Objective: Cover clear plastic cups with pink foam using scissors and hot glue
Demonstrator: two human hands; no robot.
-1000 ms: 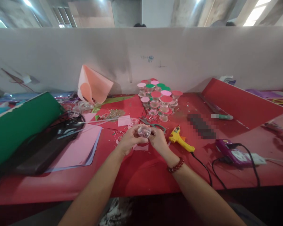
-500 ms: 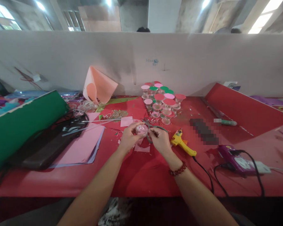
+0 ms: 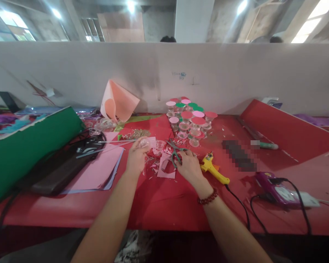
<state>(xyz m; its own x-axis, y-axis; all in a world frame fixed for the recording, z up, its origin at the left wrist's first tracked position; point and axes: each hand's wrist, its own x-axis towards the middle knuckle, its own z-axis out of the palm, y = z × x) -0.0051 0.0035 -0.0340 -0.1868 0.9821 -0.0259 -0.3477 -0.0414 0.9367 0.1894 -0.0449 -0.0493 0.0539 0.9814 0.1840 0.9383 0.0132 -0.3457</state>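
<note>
My left hand [image 3: 137,155] is closed around a small clear plastic cup [image 3: 144,143], raised a little above the table. Curled at the handles of the dark green scissors [image 3: 176,149] is my right hand [image 3: 189,166], its fingertips partly hidden. The scissors lie with blades pointing away to the left. Another clear cup [image 3: 160,145] stands between my hands. Below it lies a pink paper piece [image 3: 166,174] with a cut-out, among pink scraps [image 3: 154,167]. Behind my right hand are several clear cups topped with paper discs [image 3: 198,120] in red, pink and green.
A yellow glue gun [image 3: 214,171] lies right of my right hand, its cord running to the table's front. A purple power strip [image 3: 275,191] sits farther right. Pink sheets [image 3: 98,168] and a black case [image 3: 60,171] lie left, beside a green board [image 3: 35,149]. A red board [image 3: 287,131] leans right.
My hands have moved apart. The left has gone left with a clear cup; the right has left the cup and come down to the scissors' handles. The view has shifted slightly.
</note>
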